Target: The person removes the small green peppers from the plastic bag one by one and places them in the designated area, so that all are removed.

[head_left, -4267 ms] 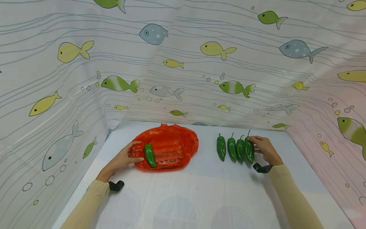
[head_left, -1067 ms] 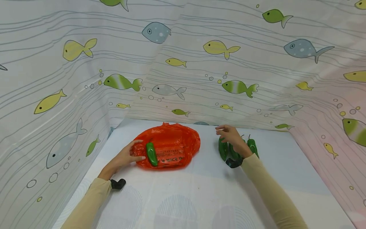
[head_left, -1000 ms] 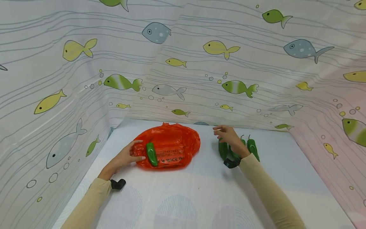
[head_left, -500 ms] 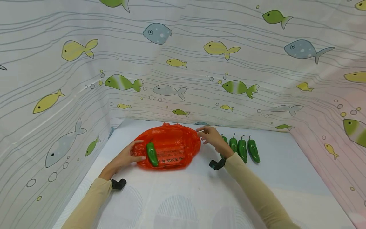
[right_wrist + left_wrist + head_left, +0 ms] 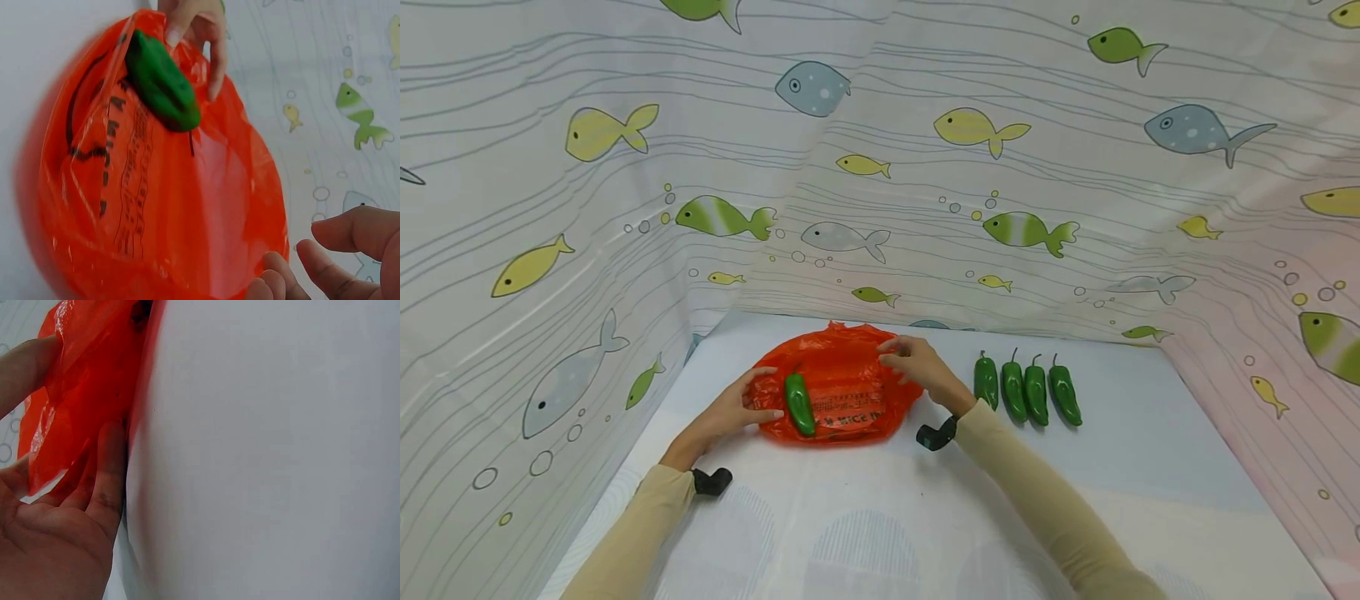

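A red plastic bag [image 5: 850,358] with black print lies spread on the table, its rim raised. One green chili pepper [image 5: 799,405] lies on its left part, clear of any finger. My left hand [image 5: 727,408] rests at the bag's left edge with fingers spread apart; in the left wrist view its fingers [image 5: 109,469] touch the red film. Over the bag's right side hovers my right hand [image 5: 917,367], fingers loosely bent and nothing between them; the right wrist view shows a gap between thumb and fingertips. Whether it touches the film I cannot tell.
Several green chili peppers [image 5: 1013,392] stand in a row on the table to the right, stems away from me. The rightmost pepper [image 5: 1065,397] sits a little apart, tilted. A fish-printed curtain [image 5: 925,183] surrounds the white table [image 5: 880,500] at the back and sides.
My right hand has left the rightmost pepper, passed leftward over the row and come above the bag, holding nothing. That pepper now tilts more. Left hand, bag and its pepper look unchanged.
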`<state>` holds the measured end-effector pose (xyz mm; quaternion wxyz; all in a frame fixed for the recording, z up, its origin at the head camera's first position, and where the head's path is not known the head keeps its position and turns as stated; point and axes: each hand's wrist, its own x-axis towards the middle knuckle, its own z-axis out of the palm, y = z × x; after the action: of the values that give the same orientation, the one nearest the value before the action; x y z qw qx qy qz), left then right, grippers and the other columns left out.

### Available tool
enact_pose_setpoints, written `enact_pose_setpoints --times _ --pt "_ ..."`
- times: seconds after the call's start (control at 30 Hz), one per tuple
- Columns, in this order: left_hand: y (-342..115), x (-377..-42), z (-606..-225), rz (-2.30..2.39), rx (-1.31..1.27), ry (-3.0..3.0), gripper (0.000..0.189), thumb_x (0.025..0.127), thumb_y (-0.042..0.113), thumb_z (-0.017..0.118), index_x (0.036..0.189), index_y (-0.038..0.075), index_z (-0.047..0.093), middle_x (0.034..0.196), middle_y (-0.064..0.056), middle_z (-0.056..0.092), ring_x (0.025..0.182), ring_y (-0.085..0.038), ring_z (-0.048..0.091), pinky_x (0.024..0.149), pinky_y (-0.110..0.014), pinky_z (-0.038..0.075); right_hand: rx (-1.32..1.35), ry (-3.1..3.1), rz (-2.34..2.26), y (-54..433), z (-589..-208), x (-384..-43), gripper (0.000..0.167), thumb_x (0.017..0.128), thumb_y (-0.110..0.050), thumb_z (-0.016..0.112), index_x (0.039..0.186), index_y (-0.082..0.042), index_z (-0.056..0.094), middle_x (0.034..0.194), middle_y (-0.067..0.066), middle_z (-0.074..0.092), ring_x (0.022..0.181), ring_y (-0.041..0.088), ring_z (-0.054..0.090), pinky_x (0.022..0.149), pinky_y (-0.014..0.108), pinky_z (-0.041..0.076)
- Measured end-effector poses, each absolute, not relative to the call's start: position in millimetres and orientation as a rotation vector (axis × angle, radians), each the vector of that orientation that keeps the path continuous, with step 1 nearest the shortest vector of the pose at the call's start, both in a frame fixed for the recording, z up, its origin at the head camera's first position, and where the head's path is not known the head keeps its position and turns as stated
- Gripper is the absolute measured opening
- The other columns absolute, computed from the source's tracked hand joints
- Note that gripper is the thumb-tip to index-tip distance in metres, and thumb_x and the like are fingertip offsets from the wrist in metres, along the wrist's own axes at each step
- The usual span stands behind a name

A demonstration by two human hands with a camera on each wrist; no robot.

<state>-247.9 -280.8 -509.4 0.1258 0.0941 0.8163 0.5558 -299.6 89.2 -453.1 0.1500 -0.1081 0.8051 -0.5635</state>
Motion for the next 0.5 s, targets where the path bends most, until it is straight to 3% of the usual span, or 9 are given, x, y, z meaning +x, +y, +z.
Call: enact_pose_setpoints --times 0.17,0.37,0.5 --pt "-280.5 -251.0 -511.4 1.592 0.280 2.400 0.085 0.088 0.020 0.083 0.157 0.013 0.033 0.156 -0.022 0.036 0.136 -0.041 0.044 0.108 -0.051 0.044 -0.320 2.307 -1.611 72.6 -453.6 -296.7 0.038 0.101 -0.025 0.068 0.132 -0.004 0.064 0.115 0.012 0.066 0.111 0.046 0.059 0.078 0.034 0.058" --pt "-281.0 -251.3 -513.8 1.554 0.235 2.422 0.086 0.087 0.027 0.085 0.156 0.018 0.035 0.157 -0.020 0.037 0.138 -0.041 0.043 0.111 -0.057 0.041 -0.349 2.272 -1.598 53.5 -456.5 -290.5 0.037 0.101 -0.024 0.068 0.132 -0.005 0.064 0.112 0.013 0.065 0.112 0.046 0.059 0.089 0.051 0.057" --pt "-281.5 -249.9 -512.6 1.559 0.235 2.423 0.084 0.087 0.026 0.085 0.155 0.019 0.036 0.157 -0.019 0.036 0.138 -0.040 0.043 0.111 -0.057 0.040 -0.346 2.265 -1.589 40.9 -458.7 -287.3 0.037 0.100 -0.025 0.070 0.132 -0.006 0.066 0.111 0.007 0.065 0.112 0.044 0.060 0.091 0.053 0.056"
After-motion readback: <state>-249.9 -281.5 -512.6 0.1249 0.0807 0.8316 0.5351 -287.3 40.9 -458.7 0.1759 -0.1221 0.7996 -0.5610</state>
